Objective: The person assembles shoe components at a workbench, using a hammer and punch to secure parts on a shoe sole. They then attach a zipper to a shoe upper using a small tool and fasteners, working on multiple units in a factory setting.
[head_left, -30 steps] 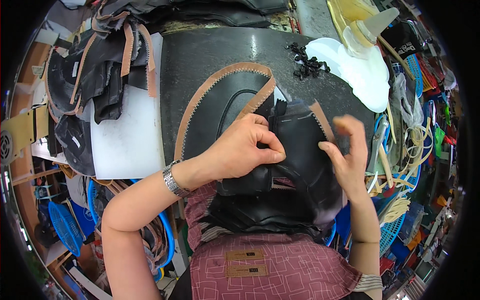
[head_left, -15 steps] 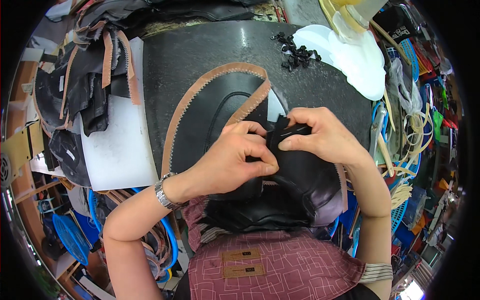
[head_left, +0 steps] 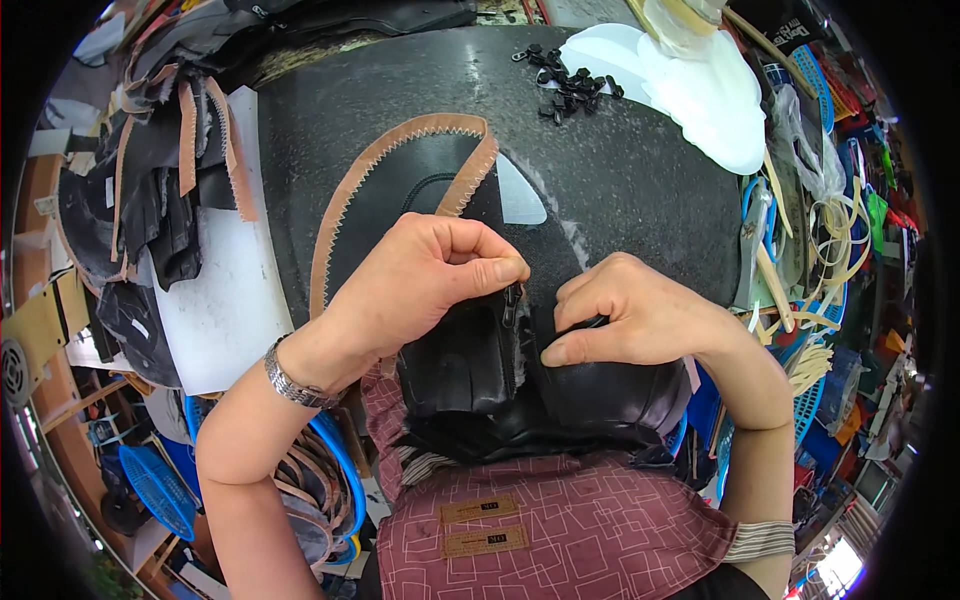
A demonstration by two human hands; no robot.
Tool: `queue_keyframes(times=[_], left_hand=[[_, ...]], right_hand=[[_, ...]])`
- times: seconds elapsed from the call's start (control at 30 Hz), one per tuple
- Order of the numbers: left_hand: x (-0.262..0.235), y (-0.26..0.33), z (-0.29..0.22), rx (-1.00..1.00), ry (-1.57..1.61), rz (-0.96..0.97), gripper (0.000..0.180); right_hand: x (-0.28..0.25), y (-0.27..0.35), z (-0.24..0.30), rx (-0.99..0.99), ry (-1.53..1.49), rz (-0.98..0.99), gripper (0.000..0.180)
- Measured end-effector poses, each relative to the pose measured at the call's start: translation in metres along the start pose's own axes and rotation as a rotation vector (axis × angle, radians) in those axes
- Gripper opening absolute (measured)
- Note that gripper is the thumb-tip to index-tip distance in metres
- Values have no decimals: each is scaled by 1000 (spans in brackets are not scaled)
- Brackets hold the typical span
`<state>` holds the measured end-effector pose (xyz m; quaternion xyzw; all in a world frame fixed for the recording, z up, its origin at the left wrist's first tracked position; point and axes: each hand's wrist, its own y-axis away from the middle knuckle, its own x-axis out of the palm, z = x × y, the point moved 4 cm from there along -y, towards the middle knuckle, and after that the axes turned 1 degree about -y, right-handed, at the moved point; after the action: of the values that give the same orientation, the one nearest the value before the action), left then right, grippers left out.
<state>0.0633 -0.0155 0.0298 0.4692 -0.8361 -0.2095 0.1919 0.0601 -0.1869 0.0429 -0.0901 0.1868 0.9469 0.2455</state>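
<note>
A black leather shoe upper (head_left: 460, 360) with zip edges lies across the near side of the dark work surface, close to my apron. My left hand (head_left: 425, 270) is closed, thumb and forefinger pinching the top end of a zip on its left part. Just under those fingertips shows a black zip slider (head_left: 512, 300). Curled over the upper's right part, my right hand (head_left: 650, 315) grips its edge between thumb and fingers. A gap now separates the two parts. Beyond my left hand loops a brown zigzag-stitched strip (head_left: 345, 200) on black leather.
Black zip sliders (head_left: 575, 90) lie heaped at the back, beside white cut-out sheets (head_left: 700, 100). Black leather pieces with brown edging (head_left: 165, 190) overlap a white board (head_left: 220, 300) at left. A small white piece (head_left: 520, 195) lies mid-surface. Blue baskets (head_left: 160, 490) stand lower down.
My hands have parted, and the zip edges they held together are now apart. My left hand has risen to the zip's top end; my right has moved down and slightly right.
</note>
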Motion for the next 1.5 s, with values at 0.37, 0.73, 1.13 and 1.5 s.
queue_keyframes(times=[0.37, 0.73, 1.13, 1.5], left_hand=[[1, -2, -2, -48, -40, 22, 13], [0, -4, -1, -35, -45, 35, 13], [2, -4, 3, 51, -236, -13, 14], [3, -5, 2, 91, -326, -63, 13]], right_hand=[[1, -10, -11, 8, -36, 32, 27], [0, -11, -9, 55, -20, 33, 26], [1, -7, 5, -9, 300, -220, 19], [32, 10, 10, -698, 1136, -752, 22]])
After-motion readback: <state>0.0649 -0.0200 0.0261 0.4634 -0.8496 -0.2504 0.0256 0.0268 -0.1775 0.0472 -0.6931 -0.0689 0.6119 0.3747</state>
